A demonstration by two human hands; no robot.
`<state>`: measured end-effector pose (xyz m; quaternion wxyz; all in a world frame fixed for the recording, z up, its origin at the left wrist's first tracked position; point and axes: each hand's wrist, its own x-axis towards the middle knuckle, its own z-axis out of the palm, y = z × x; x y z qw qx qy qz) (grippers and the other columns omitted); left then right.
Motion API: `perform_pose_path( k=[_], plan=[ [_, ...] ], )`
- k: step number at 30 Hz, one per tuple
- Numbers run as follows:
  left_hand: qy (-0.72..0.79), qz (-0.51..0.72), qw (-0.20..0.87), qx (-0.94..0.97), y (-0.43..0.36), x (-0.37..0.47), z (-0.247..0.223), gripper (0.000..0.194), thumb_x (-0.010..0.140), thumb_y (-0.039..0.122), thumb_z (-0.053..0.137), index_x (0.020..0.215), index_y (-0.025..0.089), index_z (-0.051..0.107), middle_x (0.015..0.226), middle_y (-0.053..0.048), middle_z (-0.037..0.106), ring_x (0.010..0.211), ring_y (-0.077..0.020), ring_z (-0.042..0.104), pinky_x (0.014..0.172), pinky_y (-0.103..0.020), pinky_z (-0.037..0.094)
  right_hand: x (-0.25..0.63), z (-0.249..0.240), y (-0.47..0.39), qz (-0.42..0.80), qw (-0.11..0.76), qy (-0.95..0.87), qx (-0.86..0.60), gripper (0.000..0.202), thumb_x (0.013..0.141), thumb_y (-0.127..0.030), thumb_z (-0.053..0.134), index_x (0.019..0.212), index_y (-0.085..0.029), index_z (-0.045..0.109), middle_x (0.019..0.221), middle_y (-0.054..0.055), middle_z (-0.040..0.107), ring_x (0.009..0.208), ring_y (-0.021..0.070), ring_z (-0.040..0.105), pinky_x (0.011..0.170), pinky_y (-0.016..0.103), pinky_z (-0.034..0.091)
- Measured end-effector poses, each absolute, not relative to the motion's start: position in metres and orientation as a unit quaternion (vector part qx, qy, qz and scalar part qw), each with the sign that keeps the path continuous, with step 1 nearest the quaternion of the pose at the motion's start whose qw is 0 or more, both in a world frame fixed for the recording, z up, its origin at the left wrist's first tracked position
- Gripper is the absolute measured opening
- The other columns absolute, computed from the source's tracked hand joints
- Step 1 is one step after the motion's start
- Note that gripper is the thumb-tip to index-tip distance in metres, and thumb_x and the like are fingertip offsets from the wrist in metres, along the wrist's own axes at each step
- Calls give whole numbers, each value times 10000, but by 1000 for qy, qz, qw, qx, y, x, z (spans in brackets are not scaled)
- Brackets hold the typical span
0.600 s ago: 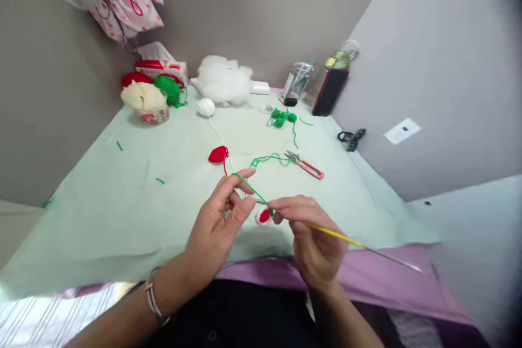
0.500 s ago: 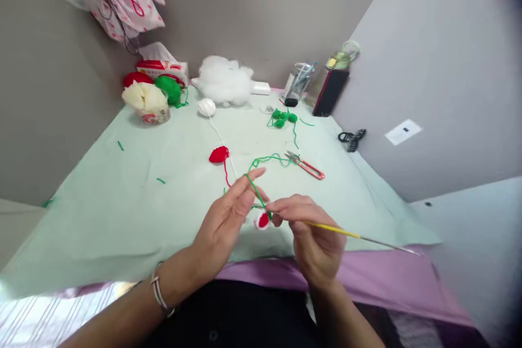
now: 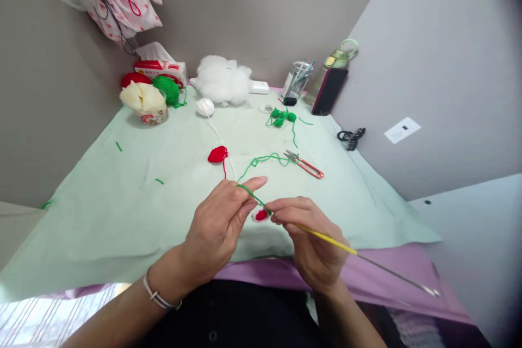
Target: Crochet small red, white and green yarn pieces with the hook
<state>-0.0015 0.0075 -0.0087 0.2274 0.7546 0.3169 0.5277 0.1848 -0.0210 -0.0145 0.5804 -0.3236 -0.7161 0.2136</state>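
Observation:
A crochet hook [image 3: 329,238] with a yellow grip slants down to the right from my right hand [image 3: 316,239], whose fingers are closed round it. Between my hands hangs a small red and white crocheted piece [image 3: 261,215], close to my right fingertips. Green yarn [image 3: 250,193] runs taut from my left hand [image 3: 216,223] to that piece. My left index finger is stretched out and the other fingers are bent; the yarn passes over them. Behind my left hand lies a red yarn piece [image 3: 217,154] with a trailing strand. The hook's working tip is hidden at my right fingers.
Thread snips [image 3: 308,165] lie right of centre, with green crocheted bits [image 3: 281,117] behind. At the back are white stuffing [image 3: 223,80], a white yarn ball [image 3: 204,107], a tub [image 3: 154,115], a green yarn ball [image 3: 167,88], a clear cup [image 3: 297,82] and a phone [image 3: 330,91].
My left hand has turned and drawn slightly down and left, its fingers more bent. The hook's free end has swung lower, and the small red and white piece has tilted flatter.

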Motion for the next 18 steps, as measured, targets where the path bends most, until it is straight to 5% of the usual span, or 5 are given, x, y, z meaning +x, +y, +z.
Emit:
perform_pose_path(
  k=[10,18],
  plan=[
    [432,542,415,589,-3,0,-14,295,925,178,787,1205,267,763,896,27,808,864,-143,759,918,-249,585,169,-24,-24,141,598,-705,-353,305,999,-43,594,1178,-240,743,1069,84,786,975,205,771,779,342,656],
    [400,546,332,657,-4,2,-12,278,944,112,703,1184,234,773,1005,3,831,910,-121,775,906,-196,601,160,-35,-25,27,568,-719,-401,389,989,-47,612,1297,-262,713,1132,108,785,974,202,779,768,318,677]
  ],
)
